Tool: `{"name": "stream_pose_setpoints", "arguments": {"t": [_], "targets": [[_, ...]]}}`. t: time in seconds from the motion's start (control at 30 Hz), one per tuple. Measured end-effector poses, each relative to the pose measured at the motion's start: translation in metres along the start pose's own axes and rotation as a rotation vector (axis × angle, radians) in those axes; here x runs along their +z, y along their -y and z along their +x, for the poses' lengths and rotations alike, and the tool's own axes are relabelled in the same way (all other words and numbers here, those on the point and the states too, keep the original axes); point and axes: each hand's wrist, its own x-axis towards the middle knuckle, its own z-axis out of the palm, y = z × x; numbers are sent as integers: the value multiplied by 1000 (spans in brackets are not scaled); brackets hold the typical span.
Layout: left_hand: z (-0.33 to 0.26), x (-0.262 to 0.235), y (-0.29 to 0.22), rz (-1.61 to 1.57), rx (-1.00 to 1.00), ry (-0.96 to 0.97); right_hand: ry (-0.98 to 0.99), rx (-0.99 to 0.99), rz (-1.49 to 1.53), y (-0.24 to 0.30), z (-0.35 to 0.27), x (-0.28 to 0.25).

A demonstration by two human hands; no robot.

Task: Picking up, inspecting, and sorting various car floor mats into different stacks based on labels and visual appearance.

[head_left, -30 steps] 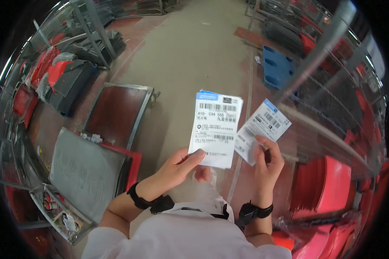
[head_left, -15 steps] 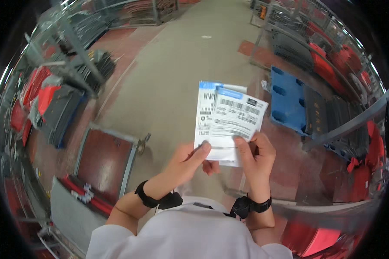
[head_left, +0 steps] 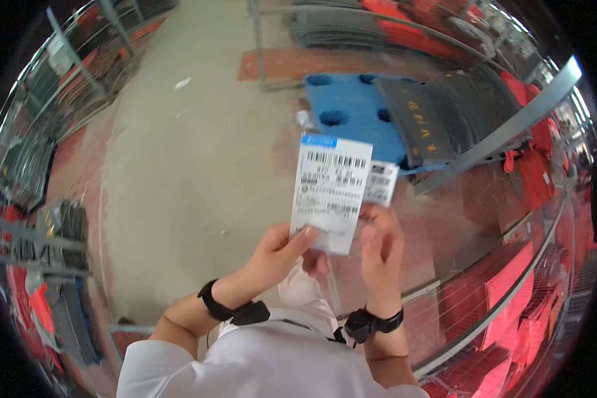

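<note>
A view looking down from a person's head at their own two bare hands, raised in front of a white-clad chest. The left hand (head_left: 275, 252) comes in from about seven o'clock, and its grip pinches the lower edge of a tall white paper label (head_left: 330, 192) with a blue strip at the top and printed barcodes. That label stands nearly upright at the centre of the view. Just behind it, toward two o'clock, a smaller white label (head_left: 382, 183) peeks out, partly hidden by the larger one. The right hand (head_left: 378, 245) rises from about five o'clock beneath the smaller label, fingers curled together near its lower edge; whether the grip truly pinches it cannot be told, since the large label covers that spot. Each wrist wears a black band. Below lies a pale concrete floor (head_left: 179, 172). At one o'clock sits a blue plastic pallet (head_left: 348, 109) with dark grey mats (head_left: 444, 113) stacked beside it. Red goods (head_left: 530, 278) fill wire racks from three to five o'clock.
</note>
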Motion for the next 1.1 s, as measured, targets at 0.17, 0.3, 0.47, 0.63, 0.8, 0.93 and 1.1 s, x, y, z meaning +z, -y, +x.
{"name": "stream_pose_setpoints", "arguments": {"t": [0.17, 0.3, 0.47, 0.63, 0.8, 0.93, 1.1], "targets": [[154, 23, -9, -49, -85, 46, -17, 12, -2, -59, 114, -71], [258, 19, -28, 21, -161, 144, -80, 152, 66, -110, 187, -99], [421, -2, 11, 1160, -398, 295, -249, 235, -48, -198, 285, -126], [561, -2, 117, 115, -516, 170, -246, 472, -46, -373, 330, -160], [641, -42, 220, 387, -703, -40, -141, 800, 38, -552, 356, -205], [682, -69, 257, 249, -786, -401, -170, 1211, 64, -734, 349, -281], [689, -122, 333, 328, -866, -666, -394, 1448, 169, -944, 354, -335]]}}
